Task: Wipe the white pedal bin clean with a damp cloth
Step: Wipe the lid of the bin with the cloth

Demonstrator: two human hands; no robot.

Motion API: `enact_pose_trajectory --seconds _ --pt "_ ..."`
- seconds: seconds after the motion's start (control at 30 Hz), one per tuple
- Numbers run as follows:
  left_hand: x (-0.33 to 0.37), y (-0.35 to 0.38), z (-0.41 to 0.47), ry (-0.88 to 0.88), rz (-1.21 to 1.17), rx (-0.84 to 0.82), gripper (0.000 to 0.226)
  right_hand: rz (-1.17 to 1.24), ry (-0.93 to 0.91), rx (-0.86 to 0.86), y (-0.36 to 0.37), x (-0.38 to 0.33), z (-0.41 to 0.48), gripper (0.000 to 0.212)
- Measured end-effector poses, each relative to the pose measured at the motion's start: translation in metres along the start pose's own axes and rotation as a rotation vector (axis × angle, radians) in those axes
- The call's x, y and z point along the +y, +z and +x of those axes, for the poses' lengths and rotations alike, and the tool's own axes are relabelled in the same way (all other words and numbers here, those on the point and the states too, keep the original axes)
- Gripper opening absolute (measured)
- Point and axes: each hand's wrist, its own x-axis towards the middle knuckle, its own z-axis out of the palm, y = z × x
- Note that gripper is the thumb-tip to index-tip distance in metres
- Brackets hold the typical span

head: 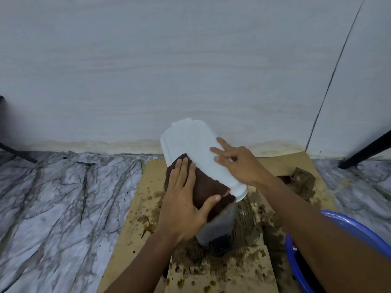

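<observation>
The white pedal bin (190, 142) stands on stained cardboard against the wall, lid closed, its black pedal (221, 246) facing me. A dark brown cloth (208, 187) lies over the front left part of the lid. My left hand (186, 199) presses flat on the cloth, fingers straight and thumb spread to the right. My right hand (239, 163) rests on the lid's right edge with fingers stretched out across the white surface. The bin's body is mostly hidden under my hands and the lid.
Brown cardboard (135, 218) spattered with mud covers the marble-pattern floor (53, 204). A blue basin (347, 229) sits at the right beside my forearm. A clump of mud (300, 178) lies behind my right arm. A black leg (368, 151) slants at the right wall.
</observation>
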Motion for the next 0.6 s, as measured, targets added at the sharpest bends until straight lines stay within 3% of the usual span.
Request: enact_pose_trajectory --seconds 0.2,0.4,0.6 --pt "0.033 0.007 0.030 0.114 0.258 -0.063 0.094 0.039 0.005 -0.026 -0.005 -0.002 -0.007 0.038" --pt "-0.013 -0.025 0.016 0.285 0.089 -0.195 0.081 0.086 0.015 -0.026 0.001 -0.006 -0.007 0.034" --pt "0.002 -0.017 0.022 0.215 0.158 -0.173 0.089 0.111 0.012 0.011 0.005 -0.005 -0.008 0.034"
